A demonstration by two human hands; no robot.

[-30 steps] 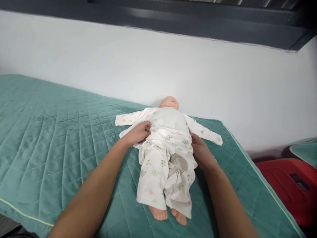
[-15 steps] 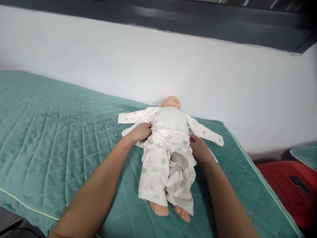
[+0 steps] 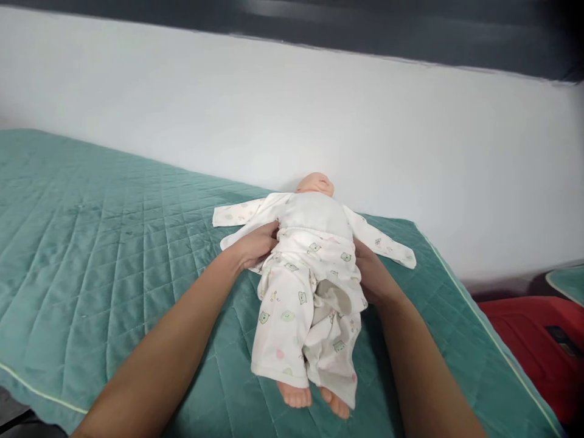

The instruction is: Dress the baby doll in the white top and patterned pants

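— Since half a second ago, your right hand (image 3: 373, 272) has slipped farther behind the side of the patterned trousers (image 3: 285, 304); its fingers are hidden, so I can't tell their state.
— Nearest you, the feet (image 3: 296, 394) of the doll (image 3: 314, 213) show below the hems. Your left hand (image 3: 256, 244) has its fingers bunched at the waistband (image 3: 314, 235); whether they pinch it, I can't tell.
— The doll lies on the green quilt (image 3: 114, 255), head (image 3: 314, 182) near the wall (image 3: 319, 109).

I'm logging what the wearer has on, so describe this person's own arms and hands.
The left forearm and right forearm are bare, with no sleeve in view. The left hand and right hand wear no gloves; no watch or bracelet shows. The fingers are partly hidden, so rings cannot be ruled out.
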